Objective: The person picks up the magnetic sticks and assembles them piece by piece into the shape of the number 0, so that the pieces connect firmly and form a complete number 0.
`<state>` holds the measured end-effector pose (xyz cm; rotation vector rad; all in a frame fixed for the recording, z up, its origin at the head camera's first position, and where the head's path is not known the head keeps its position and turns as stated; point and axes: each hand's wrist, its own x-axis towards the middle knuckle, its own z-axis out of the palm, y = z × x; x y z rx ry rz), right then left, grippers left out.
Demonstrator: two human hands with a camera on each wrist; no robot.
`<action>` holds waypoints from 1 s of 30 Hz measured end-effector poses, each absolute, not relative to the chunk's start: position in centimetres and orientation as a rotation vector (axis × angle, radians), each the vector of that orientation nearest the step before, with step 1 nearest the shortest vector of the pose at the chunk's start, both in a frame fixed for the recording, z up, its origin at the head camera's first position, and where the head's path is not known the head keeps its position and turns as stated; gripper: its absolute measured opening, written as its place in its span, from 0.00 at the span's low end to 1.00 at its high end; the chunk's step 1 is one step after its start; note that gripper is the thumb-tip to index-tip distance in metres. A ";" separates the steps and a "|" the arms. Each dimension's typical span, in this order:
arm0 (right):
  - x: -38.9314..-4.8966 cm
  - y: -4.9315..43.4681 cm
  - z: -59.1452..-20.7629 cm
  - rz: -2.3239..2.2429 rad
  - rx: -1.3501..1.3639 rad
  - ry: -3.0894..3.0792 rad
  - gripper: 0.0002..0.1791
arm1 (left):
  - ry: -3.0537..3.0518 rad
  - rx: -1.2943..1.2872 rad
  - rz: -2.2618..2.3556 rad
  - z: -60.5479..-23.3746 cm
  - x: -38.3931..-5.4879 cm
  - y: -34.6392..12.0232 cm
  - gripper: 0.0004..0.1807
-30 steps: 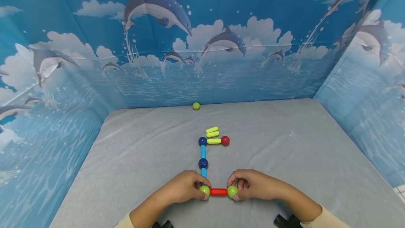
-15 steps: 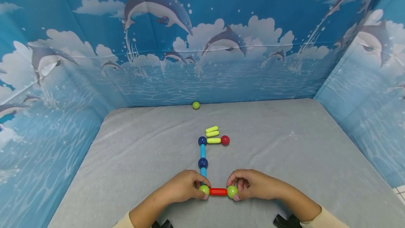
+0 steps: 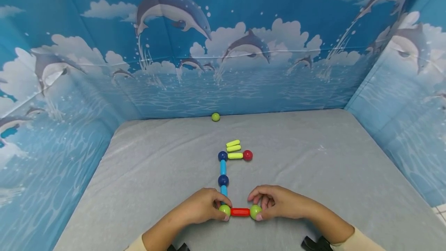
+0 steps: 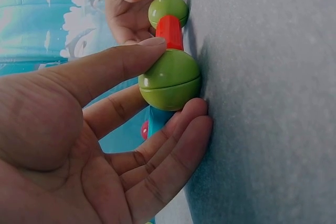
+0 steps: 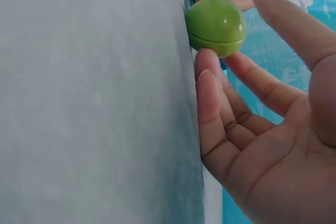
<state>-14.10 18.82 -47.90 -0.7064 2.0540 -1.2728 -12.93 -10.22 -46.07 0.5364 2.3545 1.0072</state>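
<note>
My left hand (image 3: pixel 205 205) pinches a green ball (image 4: pixel 170 80) between thumb and fingers, at the near left corner of a joined chain of balls and rods. A red rod (image 3: pixel 240 212) runs from it to a second green ball (image 5: pixel 216 27). Around that ball my right hand (image 3: pixel 278 202) is loosely spread; in the right wrist view its thumb stands off the surface while fingertips lie against or close to the ball. From the left corner a light blue rod (image 3: pixel 224 191), a dark blue ball (image 3: pixel 223 180), another light blue rod (image 3: pixel 223 167) and another dark blue ball (image 3: pixel 222 156) lead away.
At the far end, a yellow rod (image 3: pixel 235 156) joins a red ball (image 3: pixel 247 155). Loose yellow rods (image 3: pixel 233 145) lie just behind it. A lone green ball (image 3: pixel 215 117) sits at the back edge of the grey cloth (image 3: pixel 156 158), against the dolphin-print curtain (image 3: pixel 167 88).
The right hand's fingers have loosened and spread slightly at the right green ball, the index fingertip shifting a little left. The left hand and the chain look unmoved.
</note>
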 end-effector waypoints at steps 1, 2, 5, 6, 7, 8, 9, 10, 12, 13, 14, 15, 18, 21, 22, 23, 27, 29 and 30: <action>-14.1 18.8 -47.8 -1.274 -0.703 2.064 0.22 | 2.357 0.539 1.005 -46.1 -12.9 -10.2 0.10; -14.2 18.8 -47.7 -1.275 -0.701 2.078 0.22 | 2.357 0.542 1.004 -46.1 -12.9 -10.2 0.10; -14.5 18.8 -47.2 -1.267 -0.700 2.159 0.20 | 2.360 0.540 1.001 -46.1 -12.9 -10.2 0.10; -14.7 18.7 -47.1 -1.263 -0.698 2.191 0.20 | 2.361 0.539 1.001 -46.1 -12.9 -10.2 0.10; -15.0 18.7 -46.8 -1.259 -0.697 2.222 0.19 | 2.360 0.538 1.002 -46.1 -12.9 -10.2 0.10; -15.2 18.6 -46.6 -1.259 -0.699 2.255 0.19 | 2.357 0.533 1.004 -46.1 -12.9 -10.3 0.11; -15.5 18.5 -46.5 -1.257 -0.702 2.287 0.19 | 2.356 0.529 1.003 -46.1 -12.8 -10.3 0.11; -15.8 18.5 -46.3 -1.259 -0.703 2.316 0.20 | 2.355 0.528 1.003 -46.1 -12.8 -10.3 0.11; -16.3 18.2 -46.0 -1.260 -0.702 2.371 0.21 | 2.352 0.524 1.001 -46.1 -12.8 -10.3 0.11; -16.6 18.1 -45.8 -1.262 -0.702 2.400 0.21 | 2.352 0.523 0.998 -46.1 -12.8 -10.3 0.11; -16.9 17.9 -45.6 -1.263 -0.704 2.428 0.22 | 2.352 0.521 0.995 -46.1 -12.8 -10.3 0.11; -17.1 17.7 -45.5 -1.261 -0.705 2.456 0.22 | 2.353 0.520 0.994 -46.1 -12.8 -10.3 0.11; -17.8 17.2 -45.1 -1.262 -0.697 2.537 0.21 | 2.348 0.520 0.998 -46.1 -12.8 -10.3 0.10; -18.5 16.7 -44.9 -1.265 -0.693 2.616 0.19 | 2.345 0.523 1.003 -46.1 -12.8 -10.3 0.10; -18.8 16.6 -44.8 -1.273 -0.692 2.633 0.19 | 2.345 0.525 1.003 -46.2 -12.9 -10.3 0.10; -19.1 16.4 -44.8 -1.281 -0.685 2.647 0.18 | 2.345 0.526 1.004 -46.2 -12.9 -10.3 0.10; -20.4 15.8 -44.7 -1.327 -0.636 2.648 0.17 | 2.344 0.527 1.007 -46.2 -12.9 -10.3 0.10; -21.0 15.4 -44.8 -1.338 -0.606 2.641 0.17 | 2.344 0.526 1.009 -46.2 -12.9 -10.3 0.10; -21.4 15.2 -44.8 -1.339 -0.602 2.641 0.17 | 2.344 0.527 1.010 -46.2 -12.8 -10.3 0.10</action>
